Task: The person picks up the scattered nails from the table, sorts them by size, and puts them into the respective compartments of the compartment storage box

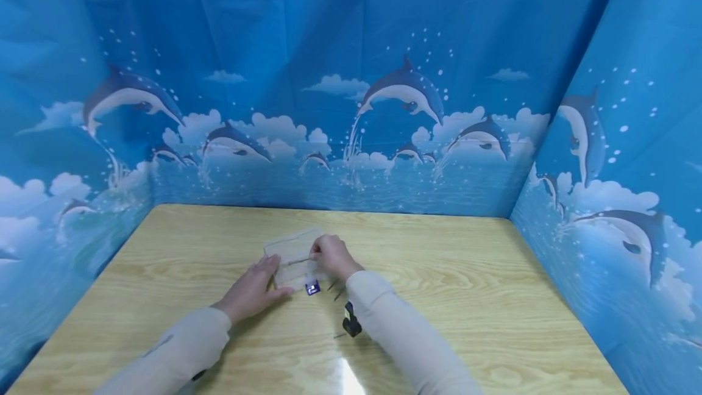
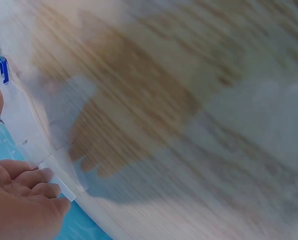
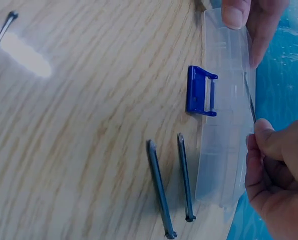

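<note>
A clear plastic storage box (image 3: 224, 165) with a blue latch (image 3: 196, 90) sits on the table, its lid (image 1: 290, 241) raised at the back. My left hand (image 1: 255, 288) holds the box at its left end, thumb by the front wall and fingers toward the back. Over the box, my right hand (image 1: 333, 256) pinches a thin metal nail (image 3: 251, 102) between thumb and fingers, the nail pointing left. Two more nails, one thicker-looking nail (image 3: 161, 190) and another nail (image 3: 185, 177), lie beside the front right of the box.
Nearer the front of the wooden table (image 1: 466, 297) lies another nail (image 1: 340, 336). A black device (image 1: 351, 320) is at the right wrist. Blue curtains (image 1: 329, 29) printed with dolphins stand behind and at both sides of the table.
</note>
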`<state>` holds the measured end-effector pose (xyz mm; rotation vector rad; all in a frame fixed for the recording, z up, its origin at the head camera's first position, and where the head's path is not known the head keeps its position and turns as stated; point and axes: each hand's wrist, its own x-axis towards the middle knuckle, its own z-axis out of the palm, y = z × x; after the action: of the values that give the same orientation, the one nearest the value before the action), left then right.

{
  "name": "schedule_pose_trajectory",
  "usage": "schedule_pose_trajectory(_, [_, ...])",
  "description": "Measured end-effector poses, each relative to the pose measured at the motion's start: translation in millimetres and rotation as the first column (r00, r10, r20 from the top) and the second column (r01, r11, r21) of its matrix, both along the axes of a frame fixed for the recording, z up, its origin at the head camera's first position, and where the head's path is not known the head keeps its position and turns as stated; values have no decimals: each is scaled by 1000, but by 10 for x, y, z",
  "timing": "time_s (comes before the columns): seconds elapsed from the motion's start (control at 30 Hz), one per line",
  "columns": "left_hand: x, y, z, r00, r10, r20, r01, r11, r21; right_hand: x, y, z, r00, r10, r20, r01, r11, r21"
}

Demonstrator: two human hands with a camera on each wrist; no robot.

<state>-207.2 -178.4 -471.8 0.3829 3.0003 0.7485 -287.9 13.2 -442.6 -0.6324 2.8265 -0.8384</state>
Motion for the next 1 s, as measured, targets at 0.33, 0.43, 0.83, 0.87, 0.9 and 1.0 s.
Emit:
schedule_pose_trajectory(0.33, [-4, 1, 2, 1000, 2, 3, -2, 1000, 4, -37, -28, -37, 999, -1, 32, 0, 1000, 30])
schedule_pose_trajectory(0.43, [2, 0, 1, 1000, 3, 5, -3, 1000, 4, -42, -35, -57, 1000, -3, 24, 3, 999, 36])
schedule_pose_trajectory(0.83, [-4, 6, -2, 1000, 15, 14, -15, 1000, -6, -28, -29, -97, 998, -14, -69, 14, 1000, -7])
schedule_pose_trajectory(0.87, [-6, 6, -5, 1000, 16, 16, -16, 1000, -6, -28, -25, -107, 997, -14, -77, 13, 1000, -15])
schedule_pose_trajectory(0.9, [-5, 8, -4, 1000, 18, 18, -17, 1000, -4, -28, -22, -114, 996, -14, -85, 12, 1000, -23])
schedule_pose_trajectory(1.0, [0, 14, -6, 999, 22, 25, -22, 1000, -2, -26, -15, -127, 996, -24, -82, 20, 999, -44])
